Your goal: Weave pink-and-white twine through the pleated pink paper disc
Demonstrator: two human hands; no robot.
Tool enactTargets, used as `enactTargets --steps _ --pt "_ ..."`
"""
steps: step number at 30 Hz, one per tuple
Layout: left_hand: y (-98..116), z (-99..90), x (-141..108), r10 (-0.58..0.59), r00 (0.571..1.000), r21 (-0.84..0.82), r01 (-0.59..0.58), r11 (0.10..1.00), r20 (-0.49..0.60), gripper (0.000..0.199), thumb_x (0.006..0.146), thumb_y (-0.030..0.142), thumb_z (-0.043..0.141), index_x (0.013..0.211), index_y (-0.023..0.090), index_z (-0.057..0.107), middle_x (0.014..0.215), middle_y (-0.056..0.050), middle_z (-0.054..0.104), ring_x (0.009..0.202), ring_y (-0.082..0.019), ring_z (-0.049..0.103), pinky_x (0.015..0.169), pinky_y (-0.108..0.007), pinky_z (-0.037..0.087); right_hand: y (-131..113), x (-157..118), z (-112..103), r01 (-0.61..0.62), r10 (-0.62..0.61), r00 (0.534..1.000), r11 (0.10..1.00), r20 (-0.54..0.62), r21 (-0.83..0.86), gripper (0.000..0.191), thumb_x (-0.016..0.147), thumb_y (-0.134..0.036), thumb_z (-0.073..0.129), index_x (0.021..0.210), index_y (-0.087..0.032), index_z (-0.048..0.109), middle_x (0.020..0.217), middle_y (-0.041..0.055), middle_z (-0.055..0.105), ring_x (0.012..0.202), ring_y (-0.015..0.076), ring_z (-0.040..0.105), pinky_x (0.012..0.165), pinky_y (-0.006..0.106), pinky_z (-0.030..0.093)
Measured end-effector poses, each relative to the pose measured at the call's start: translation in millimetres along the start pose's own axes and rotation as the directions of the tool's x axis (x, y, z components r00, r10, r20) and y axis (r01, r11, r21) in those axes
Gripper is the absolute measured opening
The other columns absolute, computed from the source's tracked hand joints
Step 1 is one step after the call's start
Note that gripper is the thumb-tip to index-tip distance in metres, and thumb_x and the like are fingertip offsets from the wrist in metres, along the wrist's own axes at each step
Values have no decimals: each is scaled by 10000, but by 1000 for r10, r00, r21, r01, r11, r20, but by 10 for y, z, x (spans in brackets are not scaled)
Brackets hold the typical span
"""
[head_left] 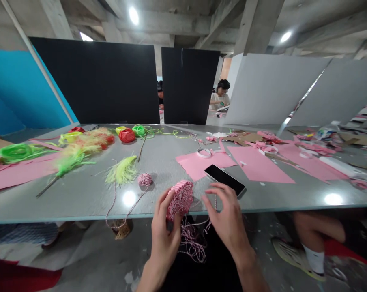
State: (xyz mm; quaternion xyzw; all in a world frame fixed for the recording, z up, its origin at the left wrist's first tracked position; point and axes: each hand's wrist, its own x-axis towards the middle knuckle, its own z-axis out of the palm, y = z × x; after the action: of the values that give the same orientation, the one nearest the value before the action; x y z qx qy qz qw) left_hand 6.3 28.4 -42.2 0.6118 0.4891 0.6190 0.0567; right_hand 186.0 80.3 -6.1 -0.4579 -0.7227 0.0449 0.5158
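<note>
A: What's the left hand (165, 231) doing?
B: Clenched around a pink paper coil (180, 200), right at the desk's (80, 198) near edge.
A: And the right hand (227, 215)?
B: Open, fingers curved, just beside the coil, near a black smartphone (224, 179).

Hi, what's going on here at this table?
A person's left hand holds a pink roll bound with pink-and-white twine, while the right hand sits open beside it, near a black smartphone. Loose twine hangs below the edge of the grey table. A twine ball, pink paper sheets and yellow-green feathers lie on the table.
</note>
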Motion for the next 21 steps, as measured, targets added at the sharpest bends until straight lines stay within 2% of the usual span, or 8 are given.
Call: enactTargets --steps 4,6,9,11,13,17,19,21 --pt "3 8 -12 2 1000 -4 -2 1000 -7 518 1062 128 521 1543 323 524 1525 -108 589 1443 -268 581 1165 -477 534 -411 -66 138 142 -175 976 963 130 230 97 1009 -176 658 1020 -256 712 1294 108 680 1305 285 628 1102 490 570" --pt "-2 -7 -11 -8 1000 0 8 1000 -5 522 1058 122 520 1540 320 525 1528 -109 590 1446 -271 578 1172 -486 525 -341 -90 179 139 -159 983 972 95 191 145 1020 -139 611 981 -248 698 1271 115 687 1311 290 622 1114 510 557" --pt "-12 -25 -2 -21 1000 1 21 1000 -3 520 1044 118 533 1529 307 532 1514 -117 602 1434 -285 587 1170 -515 523 -3 -80 141 31 -31 999 999 -13 -10 117 1008 -204 643 901 -231 679 1168 139 707 1188 342 650 1054 605 551" --pt "-13 -21 3 -24 1000 6 24 1000 -18 513 1038 126 543 1522 299 538 1506 -123 606 1424 -294 597 1158 -523 534 106 -60 92 -13 8 998 997 -64 -74 93 999 -241 662 910 -224 681 1129 145 709 1131 355 657 1022 636 550" --pt "-4 -9 4 -16 1000 16 16 1000 -23 506 1040 132 548 1517 300 545 1504 -119 612 1423 -296 601 1149 -516 547 5 -59 77 20 -20 999 1000 -44 -9 26 1003 -249 678 995 -229 692 1161 137 708 1164 342 656 1041 616 557" --pt "22 -2 -9 5 1000 13 -5 1000 -6 516 1049 130 539 1527 324 537 1510 -100 613 1427 -280 598 1161 -492 545 -374 -100 166 149 -169 982 968 86 202 132 1005 -149 658 1070 -258 695 1294 112 682 1317 295 617 1108 522 568" --pt "23 -16 -14 -1 1000 9 1 1000 13 520 1053 128 536 1533 326 528 1515 -100 604 1435 -275 589 1174 -489 531 -344 -111 196 145 -161 984 974 77 176 153 1014 -114 620 1003 -250 689 1263 112 689 1316 296 614 1107 526 565" --pt "10 -29 -16 -11 1000 7 10 1000 24 516 1058 130 532 1537 320 520 1519 -106 595 1444 -275 580 1180 -499 522 -167 -101 174 92 -94 995 993 23 75 137 1022 -139 624 942 -236 675 1197 123 699 1256 320 632 1084 577 558"
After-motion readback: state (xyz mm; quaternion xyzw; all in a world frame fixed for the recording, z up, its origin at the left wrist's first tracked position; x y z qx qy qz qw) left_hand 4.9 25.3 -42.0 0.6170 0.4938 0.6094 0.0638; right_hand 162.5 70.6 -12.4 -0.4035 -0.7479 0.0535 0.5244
